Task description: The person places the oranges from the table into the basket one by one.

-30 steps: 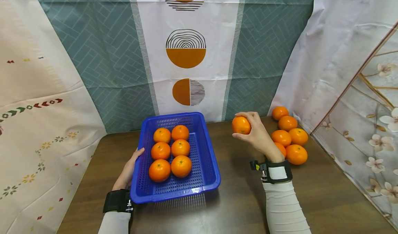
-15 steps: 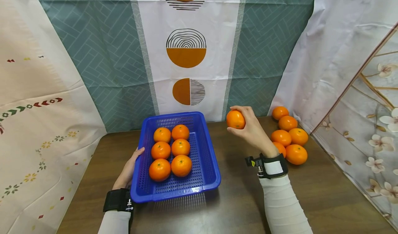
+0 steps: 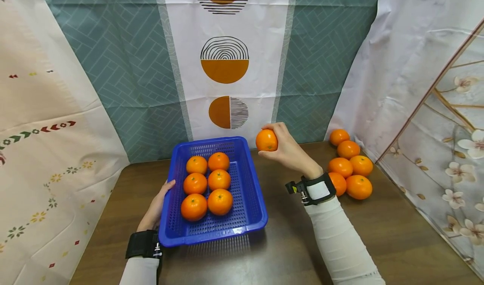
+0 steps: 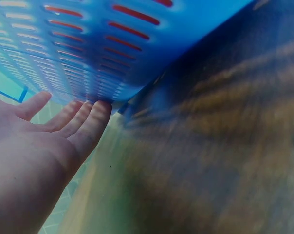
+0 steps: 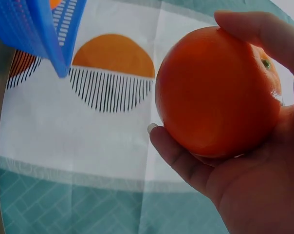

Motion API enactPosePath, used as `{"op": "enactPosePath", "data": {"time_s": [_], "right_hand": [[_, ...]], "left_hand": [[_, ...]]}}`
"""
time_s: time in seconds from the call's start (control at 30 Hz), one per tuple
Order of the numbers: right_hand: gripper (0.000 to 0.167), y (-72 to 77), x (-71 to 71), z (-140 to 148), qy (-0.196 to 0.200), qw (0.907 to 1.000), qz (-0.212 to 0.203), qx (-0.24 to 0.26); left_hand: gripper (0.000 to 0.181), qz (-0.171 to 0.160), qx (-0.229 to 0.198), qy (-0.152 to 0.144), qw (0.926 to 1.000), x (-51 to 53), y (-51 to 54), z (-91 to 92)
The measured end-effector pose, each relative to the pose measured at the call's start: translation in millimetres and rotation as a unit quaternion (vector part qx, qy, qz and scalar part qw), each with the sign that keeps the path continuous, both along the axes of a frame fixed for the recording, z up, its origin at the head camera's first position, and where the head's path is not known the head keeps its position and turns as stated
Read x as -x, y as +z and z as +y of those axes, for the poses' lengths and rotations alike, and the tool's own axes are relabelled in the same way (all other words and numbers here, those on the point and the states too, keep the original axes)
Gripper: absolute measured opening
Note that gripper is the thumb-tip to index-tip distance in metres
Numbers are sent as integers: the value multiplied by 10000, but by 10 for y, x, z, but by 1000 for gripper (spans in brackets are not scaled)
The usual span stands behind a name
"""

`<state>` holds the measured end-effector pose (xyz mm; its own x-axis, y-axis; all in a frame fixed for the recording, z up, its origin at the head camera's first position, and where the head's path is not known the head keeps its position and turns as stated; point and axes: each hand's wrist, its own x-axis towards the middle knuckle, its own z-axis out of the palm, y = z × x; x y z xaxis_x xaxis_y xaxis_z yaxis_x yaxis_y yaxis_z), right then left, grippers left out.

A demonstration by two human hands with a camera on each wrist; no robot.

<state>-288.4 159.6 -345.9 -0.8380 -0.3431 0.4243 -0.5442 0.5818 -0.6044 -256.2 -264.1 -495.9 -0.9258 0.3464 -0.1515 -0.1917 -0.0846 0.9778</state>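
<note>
A blue slotted basket (image 3: 247,192) on the table holds several oranges (image 3: 220,202) in two columns toward its left side. My left hand (image 3: 154,207) lies against the basket's left wall; in the left wrist view its fingers (image 4: 91,127) are extended, with the tips at the slotted side (image 4: 96,58). My right hand (image 3: 289,150) grips a single orange (image 3: 266,140) in the air, just right of the basket's back right corner. The right wrist view shows this orange (image 5: 215,92) held between the thumb and fingers of my right hand (image 5: 264,180).
Several more oranges (image 3: 359,187) are grouped on the table (image 3: 401,234) at the right, near its edge. Behind the table hangs a patterned cloth (image 3: 143,66), and a flowered cloth (image 3: 446,159) stands along the right side.
My right hand has carried its orange leftward and slightly up, closer to the basket. My left hand and the basket have stayed in place.
</note>
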Motion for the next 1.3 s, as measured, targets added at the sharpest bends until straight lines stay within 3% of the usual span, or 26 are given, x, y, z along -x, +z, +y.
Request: {"op": "enactPosePath", "data": {"time_s": [0.13, 0.37, 0.77, 1.07, 1.3], "right_hand": [[66, 29, 44, -137, 252, 9994, -87, -235], [65, 24, 125, -345, 418, 9947, 148, -929], [73, 45, 231, -594, 576, 9942, -23, -906], [71, 26, 280, -773, 620, 9916, -778, -828], [70, -24, 336, -918, 642, 9851, -994, -1246]], "left_hand": [[71, -59, -55, 21, 10000, -2, 10, -11], [71, -154, -76, 25, 9998, 0, 25, -10], [70, 20, -36, -45, 10000, 1, 7, 3], [71, 107, -20, -82, 9999, 5, -17, -7], [70, 58, -50, -75, 9999, -7, -9, 4]]}}
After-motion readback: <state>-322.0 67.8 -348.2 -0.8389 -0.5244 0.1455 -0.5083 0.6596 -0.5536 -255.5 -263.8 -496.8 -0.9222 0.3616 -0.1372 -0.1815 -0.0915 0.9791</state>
